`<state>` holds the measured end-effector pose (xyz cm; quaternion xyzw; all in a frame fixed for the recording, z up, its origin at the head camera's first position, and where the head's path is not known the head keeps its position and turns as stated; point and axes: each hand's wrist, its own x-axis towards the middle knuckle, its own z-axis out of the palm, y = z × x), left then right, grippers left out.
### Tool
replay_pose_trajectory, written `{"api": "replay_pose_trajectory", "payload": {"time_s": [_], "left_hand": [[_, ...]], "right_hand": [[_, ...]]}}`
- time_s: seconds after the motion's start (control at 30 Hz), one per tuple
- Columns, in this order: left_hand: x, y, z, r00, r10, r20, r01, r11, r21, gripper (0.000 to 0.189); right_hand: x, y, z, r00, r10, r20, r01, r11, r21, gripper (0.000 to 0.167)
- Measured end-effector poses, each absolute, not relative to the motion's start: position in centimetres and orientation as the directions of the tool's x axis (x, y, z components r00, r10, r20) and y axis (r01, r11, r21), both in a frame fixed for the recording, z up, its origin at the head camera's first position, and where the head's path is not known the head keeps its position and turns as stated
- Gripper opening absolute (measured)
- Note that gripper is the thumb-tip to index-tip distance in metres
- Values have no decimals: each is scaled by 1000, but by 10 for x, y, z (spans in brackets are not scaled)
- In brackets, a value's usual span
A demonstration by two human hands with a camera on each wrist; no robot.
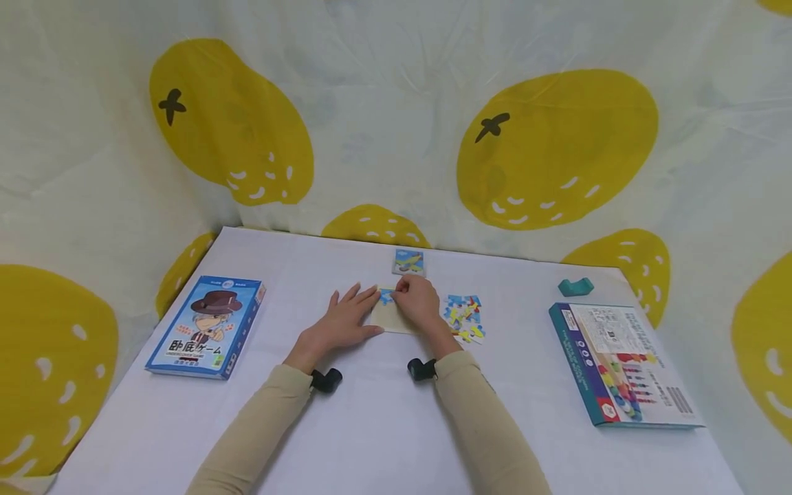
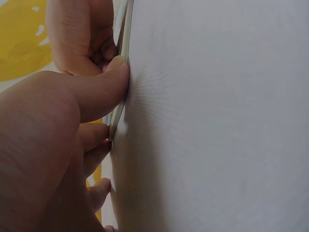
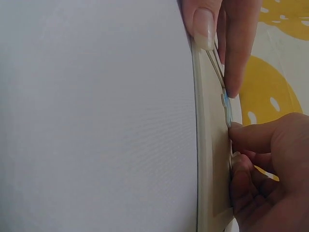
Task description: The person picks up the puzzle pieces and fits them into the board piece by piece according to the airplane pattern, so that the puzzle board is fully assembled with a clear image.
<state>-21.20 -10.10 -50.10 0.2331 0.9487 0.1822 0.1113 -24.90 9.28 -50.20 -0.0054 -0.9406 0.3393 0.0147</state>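
A shallow puzzle tray point(image 1: 394, 322) lies on the white table between the hands, with a few joined blue puzzle pieces point(image 1: 386, 295) at its upper left. My left hand point(image 1: 344, 322) rests at the tray's left side, fingers spread; its thumb touches the near edge and a fingertip touches the blue pieces in the right wrist view. My right hand point(image 1: 419, 300) is over the tray's upper right, curled fingers and thumb pinching a small puzzle piece beside the blue ones. That piece is mostly hidden by the fingers. Loose puzzle pieces point(image 1: 464, 316) in blue, yellow and red lie right of the tray.
A small picture card or box point(image 1: 409, 262) lies beyond the tray. At the left is a blue game box point(image 1: 207, 326); at the right, a larger craft box point(image 1: 625, 364) with a teal curved block point(image 1: 575, 287) behind it. A fruit-print cloth point(image 1: 383, 137) hangs behind the table.
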Motion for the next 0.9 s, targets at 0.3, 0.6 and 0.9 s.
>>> {"api": "replay_pose_trajectory", "payload": {"time_s": [0.3, 0.6, 0.9], "left_hand": [[-212, -100, -503, -866, 483, -128, 406, 829, 385, 77], [-210, -99, -500, -864, 486, -132, 412, 833, 370, 73], [-210, -94, -496, -846, 511, -150, 448, 835, 318, 74]], "right_hand": [[-249, 90, -503, -999, 43, 26, 18, 784, -621, 14], [-251, 87, -505, -998, 60, 30, 30, 798, -601, 19], [-249, 87, -503, -998, 48, 45, 10, 788, -615, 19]]}}
